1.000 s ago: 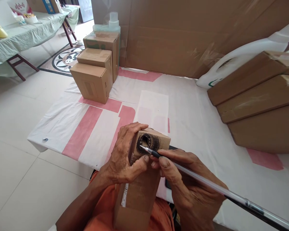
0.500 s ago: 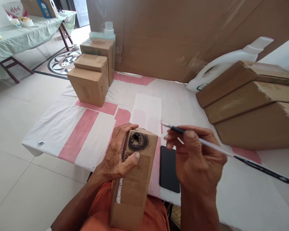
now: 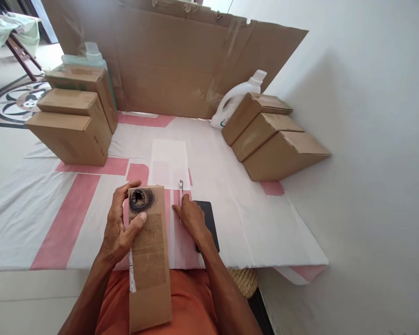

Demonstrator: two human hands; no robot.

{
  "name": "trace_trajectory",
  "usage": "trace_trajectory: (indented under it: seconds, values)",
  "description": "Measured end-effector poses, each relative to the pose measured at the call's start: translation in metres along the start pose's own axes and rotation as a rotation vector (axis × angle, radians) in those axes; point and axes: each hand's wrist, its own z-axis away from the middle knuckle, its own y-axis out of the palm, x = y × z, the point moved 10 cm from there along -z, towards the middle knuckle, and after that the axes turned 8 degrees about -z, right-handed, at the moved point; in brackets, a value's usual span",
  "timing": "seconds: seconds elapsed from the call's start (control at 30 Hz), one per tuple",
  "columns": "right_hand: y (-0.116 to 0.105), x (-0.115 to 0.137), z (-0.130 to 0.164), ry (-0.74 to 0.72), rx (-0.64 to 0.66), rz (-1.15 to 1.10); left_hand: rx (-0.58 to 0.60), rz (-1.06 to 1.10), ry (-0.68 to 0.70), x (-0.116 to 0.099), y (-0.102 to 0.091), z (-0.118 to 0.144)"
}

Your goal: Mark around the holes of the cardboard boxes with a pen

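Observation:
A long cardboard box [image 3: 150, 298] stands tilted in front of my body, its upper end resting near the table edge. A hole ringed by black scribble shows near its top. My left hand [image 3: 120, 228] grips the box's left side, fingers behind it and thumb pressed on the face just under the scribble. At the tabletop, my right hand [image 3: 192, 216] has its fingers around a pen [image 3: 181, 186], whose capped end points away from me. A black phone-like slab [image 3: 211, 223] lies partly under my right wrist. Beyond the pen is a white paper sheet [image 3: 169, 158].
Stacked cardboard boxes [image 3: 68, 139] stand at the left, with a pale green bottle [image 3: 92, 53] behind them. More boxes [image 3: 272, 158] and a white jug [image 3: 233, 100] are at the right. A large cardboard panel [image 3: 167, 60] rises at the back. The wall [image 3: 363, 153] is on the right.
My right hand has lowered the pen from the air to the tabletop and turned it upright in view. The camera has swung right. My left hand still grips the box.

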Motion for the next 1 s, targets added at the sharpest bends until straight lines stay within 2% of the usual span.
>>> trace_trajectory:
  seconds: [0.17, 0.37, 0.43, 0.53, 0.63, 0.7, 0.77, 0.83, 0.9, 1.0]
  values:
    - [-0.011, -0.009, 0.022, 0.072, 0.046, 0.169, -0.006, -0.014, 0.013, -0.002, 0.001, 0.000]
    - [-0.053, -0.056, 0.073, 0.250, -0.122, 0.274, -0.007, -0.015, 0.015, -0.003, 0.004, -0.002]
    - [-0.056, -0.070, 0.080, 0.297, -0.140, 0.257, 0.005, -0.013, 0.032, -0.006, 0.008, -0.003]
    - [-0.055, -0.085, 0.074, 0.327, -0.135, 0.155, 0.015, -0.008, 0.052, -0.010, 0.010, -0.003]
    - [-0.048, -0.090, 0.066, 0.311, -0.075, -0.024, 0.019, -0.010, 0.036, -0.009, 0.009, -0.001]
    - [-0.042, -0.085, 0.066, 0.255, -0.007, -0.163, 0.003, -0.012, 0.028, -0.008, 0.005, 0.000]
    - [-0.038, -0.077, 0.074, 0.236, 0.049, -0.438, -0.021, -0.015, 0.035, -0.008, 0.001, 0.000]
    - [-0.034, -0.068, 0.086, 0.301, 0.112, -0.821, -0.024, -0.025, 0.045, -0.008, 0.002, -0.001]
    - [-0.034, -0.052, 0.096, 0.368, 0.162, -1.154, -0.012, -0.034, 0.055, -0.009, 0.005, -0.002]
    - [-0.047, -0.014, 0.098, 0.296, 0.205, -1.366, 0.004, -0.037, 0.075, -0.013, 0.011, -0.003]
